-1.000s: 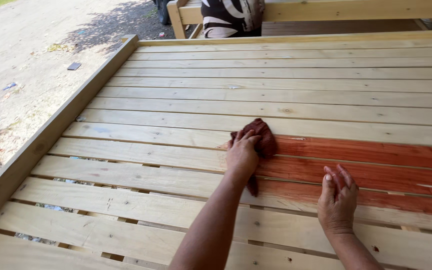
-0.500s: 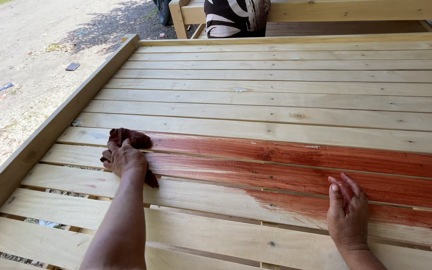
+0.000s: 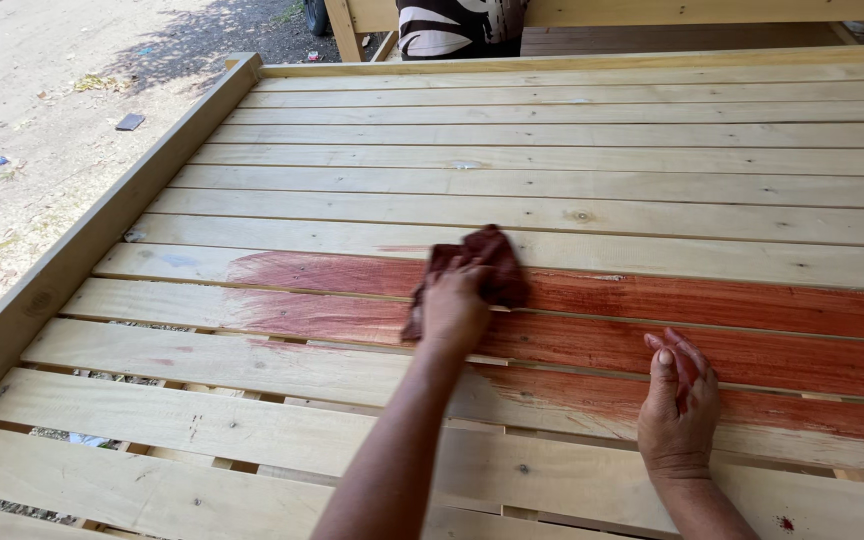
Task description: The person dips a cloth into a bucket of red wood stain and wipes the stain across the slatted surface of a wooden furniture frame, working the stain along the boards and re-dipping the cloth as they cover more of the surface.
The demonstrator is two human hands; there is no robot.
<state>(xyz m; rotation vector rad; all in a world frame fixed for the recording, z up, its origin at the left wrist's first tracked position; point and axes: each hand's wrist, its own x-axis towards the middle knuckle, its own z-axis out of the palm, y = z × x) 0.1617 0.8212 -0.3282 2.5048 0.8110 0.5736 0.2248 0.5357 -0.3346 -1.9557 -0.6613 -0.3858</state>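
stained rag (image 3: pixel 482 262) under left hand (image 3: pixel 452 310)

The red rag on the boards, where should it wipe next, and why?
Probably leftward along the same two slats. The left hand presses the rag on stained wood, while the stain at the left end looks thin and patchy beside the deeper red to the right. The right hand rests flat on a slat.
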